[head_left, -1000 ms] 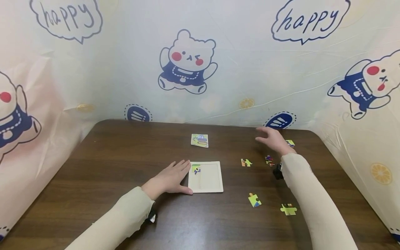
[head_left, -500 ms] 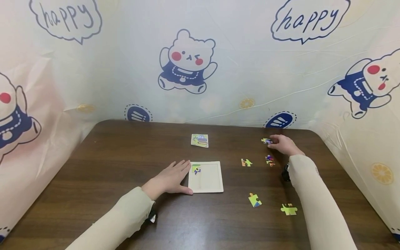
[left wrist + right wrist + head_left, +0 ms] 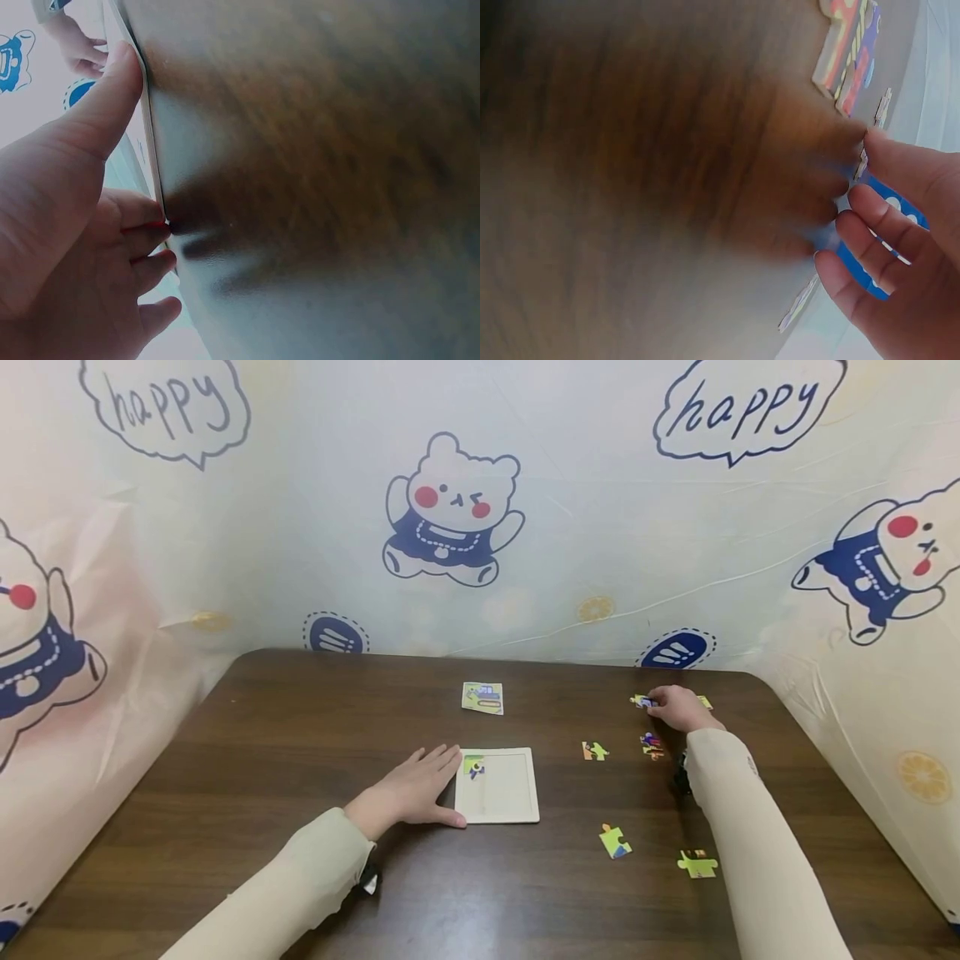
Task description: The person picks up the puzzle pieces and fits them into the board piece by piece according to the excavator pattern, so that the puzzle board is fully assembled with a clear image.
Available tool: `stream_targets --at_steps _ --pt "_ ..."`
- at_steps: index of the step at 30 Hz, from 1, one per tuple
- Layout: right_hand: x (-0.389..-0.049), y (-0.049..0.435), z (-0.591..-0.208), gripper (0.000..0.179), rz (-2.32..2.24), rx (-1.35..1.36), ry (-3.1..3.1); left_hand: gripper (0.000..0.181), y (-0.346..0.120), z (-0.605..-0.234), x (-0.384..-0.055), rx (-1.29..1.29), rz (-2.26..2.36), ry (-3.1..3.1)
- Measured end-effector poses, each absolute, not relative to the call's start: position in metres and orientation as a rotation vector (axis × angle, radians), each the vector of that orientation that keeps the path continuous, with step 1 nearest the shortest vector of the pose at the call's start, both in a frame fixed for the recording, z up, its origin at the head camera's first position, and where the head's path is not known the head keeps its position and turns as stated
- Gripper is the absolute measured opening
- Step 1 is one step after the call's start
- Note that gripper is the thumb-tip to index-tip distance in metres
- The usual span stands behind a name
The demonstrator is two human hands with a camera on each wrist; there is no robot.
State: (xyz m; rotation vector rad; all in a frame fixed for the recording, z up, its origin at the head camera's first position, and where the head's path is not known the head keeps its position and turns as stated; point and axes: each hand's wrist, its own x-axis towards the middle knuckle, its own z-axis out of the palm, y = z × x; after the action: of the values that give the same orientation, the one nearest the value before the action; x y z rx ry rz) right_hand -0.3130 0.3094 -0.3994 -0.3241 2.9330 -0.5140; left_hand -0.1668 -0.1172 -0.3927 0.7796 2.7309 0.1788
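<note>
Since half a second ago, right hand (image 3: pixel 678 708) is barely shifting, fingertips pinching a puzzle piece (image 3: pixel 642 701) flat on the far-right table (image 3: pixel 262 752): seemingly thin, light, stiff card, best gripped by its edges; left hand (image 3: pixel 408 789) is lying flat, steadying the puzzle tray (image 3: pixel 501 810).
</note>
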Motion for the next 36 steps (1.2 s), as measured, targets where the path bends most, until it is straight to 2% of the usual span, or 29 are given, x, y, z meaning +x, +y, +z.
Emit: stream_targets --at_steps 9,21,36 --pt "-0.311 0.311 -0.396 0.023 -0.544 -0.27 2.926 0.096 -0.116 -0.394 -0.169 0.785 0.162 2.736" --pt "-0.309 0.311 -0.396 0.024 -0.598 -0.293 2.921 0.097 -0.116 -0.396 -0.169 0.78 0.155 2.737" --pt "-0.297 0.263 -0.373 0.024 -0.729 -0.522 2.981 0.096 -0.117 -0.395 -0.168 0.788 0.163 2.732"
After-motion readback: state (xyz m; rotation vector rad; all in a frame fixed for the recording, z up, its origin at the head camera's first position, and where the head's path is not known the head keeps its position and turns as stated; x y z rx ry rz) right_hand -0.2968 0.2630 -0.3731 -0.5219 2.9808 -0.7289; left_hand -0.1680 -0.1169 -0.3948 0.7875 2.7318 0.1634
